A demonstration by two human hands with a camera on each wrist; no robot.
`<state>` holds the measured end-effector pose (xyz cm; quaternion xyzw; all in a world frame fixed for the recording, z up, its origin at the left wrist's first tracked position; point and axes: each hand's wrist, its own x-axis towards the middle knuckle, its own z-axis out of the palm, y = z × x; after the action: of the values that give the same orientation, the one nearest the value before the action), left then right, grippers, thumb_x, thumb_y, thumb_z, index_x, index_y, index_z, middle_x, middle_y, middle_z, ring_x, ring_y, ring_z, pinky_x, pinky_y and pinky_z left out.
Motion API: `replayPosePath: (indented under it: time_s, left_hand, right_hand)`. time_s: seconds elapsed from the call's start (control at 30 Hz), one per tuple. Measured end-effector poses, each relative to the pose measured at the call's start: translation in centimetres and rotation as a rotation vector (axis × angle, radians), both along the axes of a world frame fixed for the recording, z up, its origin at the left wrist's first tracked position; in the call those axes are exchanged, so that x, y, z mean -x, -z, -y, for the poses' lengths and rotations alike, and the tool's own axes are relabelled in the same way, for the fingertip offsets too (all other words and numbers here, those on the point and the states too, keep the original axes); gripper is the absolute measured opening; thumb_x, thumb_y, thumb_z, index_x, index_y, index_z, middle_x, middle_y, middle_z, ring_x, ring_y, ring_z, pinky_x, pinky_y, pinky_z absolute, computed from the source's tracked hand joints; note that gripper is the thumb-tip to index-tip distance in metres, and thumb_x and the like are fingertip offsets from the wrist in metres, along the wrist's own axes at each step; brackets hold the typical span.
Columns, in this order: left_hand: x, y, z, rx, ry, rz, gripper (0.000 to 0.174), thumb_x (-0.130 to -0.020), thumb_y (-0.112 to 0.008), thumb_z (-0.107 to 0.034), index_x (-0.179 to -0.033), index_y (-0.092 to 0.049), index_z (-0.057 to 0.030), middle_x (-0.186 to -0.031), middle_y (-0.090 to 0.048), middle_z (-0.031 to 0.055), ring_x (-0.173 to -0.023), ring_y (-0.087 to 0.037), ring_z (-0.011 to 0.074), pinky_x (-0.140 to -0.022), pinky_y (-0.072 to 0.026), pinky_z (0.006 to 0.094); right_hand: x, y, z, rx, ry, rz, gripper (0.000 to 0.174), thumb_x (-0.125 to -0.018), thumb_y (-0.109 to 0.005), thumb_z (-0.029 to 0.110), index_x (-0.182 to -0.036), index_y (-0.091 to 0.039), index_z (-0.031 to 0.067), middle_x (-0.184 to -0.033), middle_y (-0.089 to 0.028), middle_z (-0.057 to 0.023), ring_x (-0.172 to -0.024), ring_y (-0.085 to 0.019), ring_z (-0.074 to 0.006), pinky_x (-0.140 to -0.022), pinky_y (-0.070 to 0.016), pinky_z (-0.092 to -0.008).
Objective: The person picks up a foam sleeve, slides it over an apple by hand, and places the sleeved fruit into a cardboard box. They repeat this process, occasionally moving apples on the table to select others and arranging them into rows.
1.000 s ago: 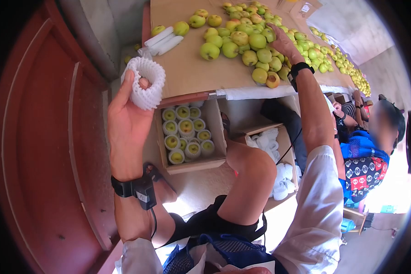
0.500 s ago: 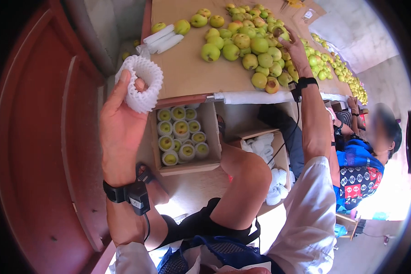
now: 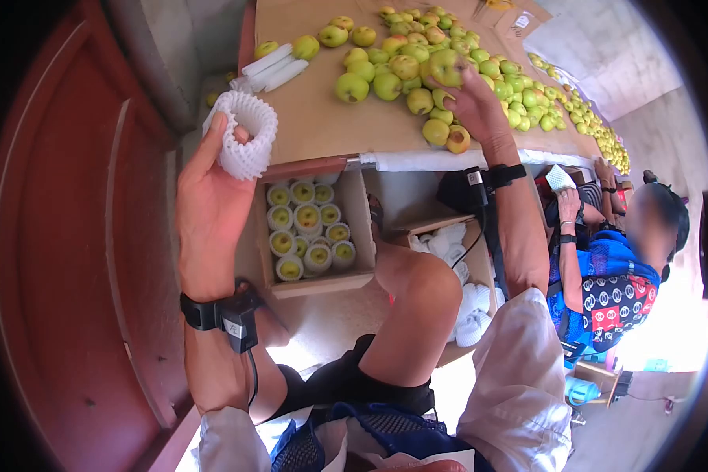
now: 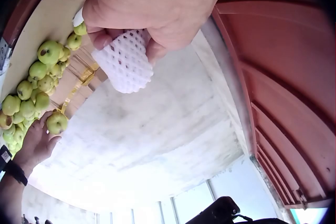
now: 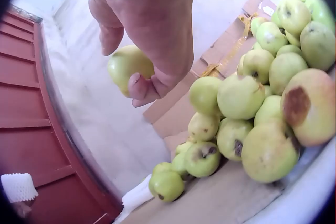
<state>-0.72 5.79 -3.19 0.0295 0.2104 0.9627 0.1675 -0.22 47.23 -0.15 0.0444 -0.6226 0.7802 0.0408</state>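
My left hand point(image 3: 216, 200) holds a white foam fruit net point(image 3: 252, 161) spread open, with a fingertip showing inside its ring. The left wrist view shows the same net's point(image 4: 126, 64) mesh wall between thumb and fingers. My right hand point(image 3: 482, 110) grips a yellow-green apple point(image 3: 447, 68) over the near side of the loose apples point(image 3: 515, 82). In the right wrist view that apple point(image 5: 123, 66) sits between thumb and fingers, up off the pile. Several pile apples have brown spots, one a large brown patch point(image 5: 297, 105).
Flat white foam nets point(image 3: 275, 72) lie at the left of the cardboard-covered table point(image 3: 315, 130). Below stands a carton point(image 3: 322, 285) of netted apples point(image 3: 307, 216); another carton holds white nets point(image 3: 447, 245). A red door point(image 3: 55, 236) is at left. Another person point(image 3: 613, 259) sits at right.
My right hand has picked an apple from the pile and brought it left, toward me. The left hand keeps holding the foam net in nearly the same place.
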Motion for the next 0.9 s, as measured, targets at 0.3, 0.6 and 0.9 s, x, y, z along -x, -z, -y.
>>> replayPosePath:
  time_s: [0.3,0.6,0.9]
  left_hand:
    - [0.3,0.3,0.5,-0.043,-0.049,0.031,0.025,-0.097,-0.064,-0.009,-0.120,-0.061,0.0019,-0.102,-0.065,0.0051,-0.090,-0.063,0.0153,-0.093,-0.0529,0.0350]
    - [0.9,0.3,1.3,-0.048,-0.061,0.013,0.022,-0.098,-0.062,-0.010,-0.117,-0.061,0.0002,-0.091,-0.067,0.0076,-0.088,-0.065,0.0178,-0.091,-0.0544,0.0388]
    - [0.9,0.0,2.3,-0.043,-0.110,0.019,0.023,-0.098,-0.062,-0.010,-0.117,-0.060,0.0014,-0.092,-0.067,0.0071,-0.088,-0.065,0.0175,-0.093,-0.0533,0.0369]
  right_hand:
    - [1.7,3.9,9.2,-0.504,-0.006,0.229,0.052,-0.093,-0.066,0.028,-0.137,-0.052,0.0040,-0.118,-0.061,-0.0037,-0.098,-0.066,-0.0112,-0.055,-0.0340,-0.0208]
    - [9.3,7.6,17.6,-0.750,0.060,0.282,0.060,-0.084,-0.074,0.041,-0.126,-0.062,0.0012,-0.107,-0.068,-0.0090,-0.089,-0.068,-0.0166,-0.065,-0.0432,-0.0277]
    - [13.4,10.8,18.5,-0.905,0.270,0.254,0.061,-0.090,-0.065,0.048,-0.117,-0.062,-0.0068,-0.104,-0.070,-0.0236,-0.093,-0.069,-0.0342,-0.076,-0.0499,-0.0427]
